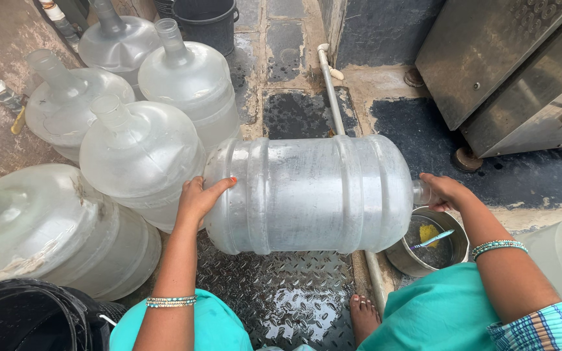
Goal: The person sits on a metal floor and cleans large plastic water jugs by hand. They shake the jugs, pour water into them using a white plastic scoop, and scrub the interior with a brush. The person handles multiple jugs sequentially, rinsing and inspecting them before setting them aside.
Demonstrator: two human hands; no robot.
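A large clear plastic water jug [310, 194] lies on its side across the middle of the head view, its base to the left and its neck to the right. My left hand [200, 197] presses flat against the jug's base, fingers spread. My right hand [443, 190] wraps around the jug's neck, covering the mouth. Just under the neck stands a small steel bowl [458, 250] holding dark water, a yellow scrubber [428, 232] and a light blue brush [432, 240].
Several empty clear jugs [139, 153] stand upright at the left. A dark bucket [206, 19] sits at the back, a black tub [27, 315] at the bottom left. A white pipe [330, 91] runs along the floor. A steel cabinet [508, 65] fills the upper right. Wet tread plate [281, 292] lies below.
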